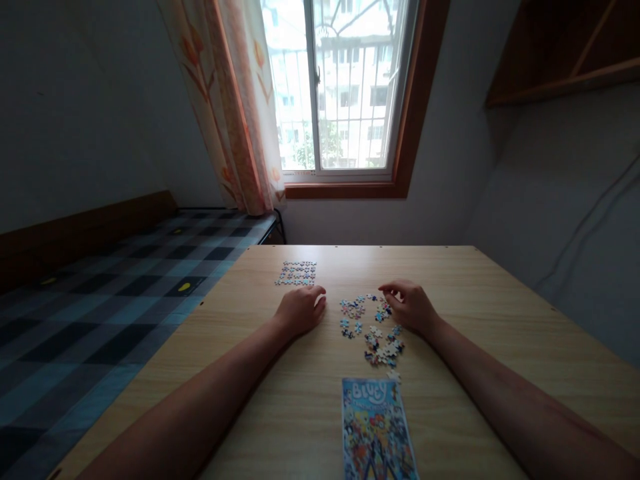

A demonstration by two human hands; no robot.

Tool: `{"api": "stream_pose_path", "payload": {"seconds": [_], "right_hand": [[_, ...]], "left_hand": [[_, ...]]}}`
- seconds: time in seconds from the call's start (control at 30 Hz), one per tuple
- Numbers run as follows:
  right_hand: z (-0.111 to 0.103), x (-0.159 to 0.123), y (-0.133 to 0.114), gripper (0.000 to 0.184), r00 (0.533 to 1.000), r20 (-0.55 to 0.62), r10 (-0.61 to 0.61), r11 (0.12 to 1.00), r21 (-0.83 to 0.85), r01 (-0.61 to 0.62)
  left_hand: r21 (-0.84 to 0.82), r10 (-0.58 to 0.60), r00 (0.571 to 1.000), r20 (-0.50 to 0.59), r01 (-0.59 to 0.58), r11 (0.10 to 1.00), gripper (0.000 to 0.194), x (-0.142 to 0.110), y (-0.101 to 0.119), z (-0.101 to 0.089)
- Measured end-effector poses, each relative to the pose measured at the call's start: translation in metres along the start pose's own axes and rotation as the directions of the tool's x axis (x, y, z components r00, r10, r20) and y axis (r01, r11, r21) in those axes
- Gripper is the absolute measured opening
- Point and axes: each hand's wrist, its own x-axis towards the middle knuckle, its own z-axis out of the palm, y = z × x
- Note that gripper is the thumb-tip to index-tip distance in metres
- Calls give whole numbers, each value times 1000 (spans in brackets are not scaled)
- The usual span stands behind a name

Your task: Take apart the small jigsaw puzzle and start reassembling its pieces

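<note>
My left hand [301, 309] rests on the wooden table, just below a block of joined jigsaw pieces [299, 273]. Its fingers are loosely bent, with a gap between thumb and forefinger, and nothing shows in them. To the right, my right hand [411, 305] lies at the upper edge of the loose jigsaw pieces [379, 313]. Its fingers point left, apart from the thumb, and no piece can be made out between them. Between my hands lie small groups of coloured pieces [353, 308]. A heap of pieces [384, 350], some pale side up, is nearer to me.
A colourful picture sheet marked "Bluey" [377, 430] lies at the table's near side. The light wooden table [475, 287] reaches toward the window [350, 100]. A bed with a checked cover [135, 313] stands at left. A wooden shelf [565, 83] hangs at upper right.
</note>
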Motion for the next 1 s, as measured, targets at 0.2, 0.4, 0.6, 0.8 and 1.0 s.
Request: {"api": "stream_pose_path", "payload": {"seconds": [0.2,0.4,0.6,0.8,1.0], "right_hand": [[-4,2,-16,13,979,117,-170,985,46,165],[-14,11,-34,19,859,428,-280,955,33,295],[-26,16,-43,20,783,559,-275,952,47,301],[-27,14,-43,18,762,586,-274,955,74,286],[-29,15,-43,16,753,622,-215,967,28,254]], "left_hand": [[-54,269,958,97,-265,963,38,-6,7,-6],[-62,343,924,173,-337,939,44,-4,8,-9],[-44,383,905,185,-381,923,49,-5,8,-10],[-44,379,910,170,-377,925,49,-4,7,-7],[-35,409,901,143,-409,912,47,-3,5,-5]]}}
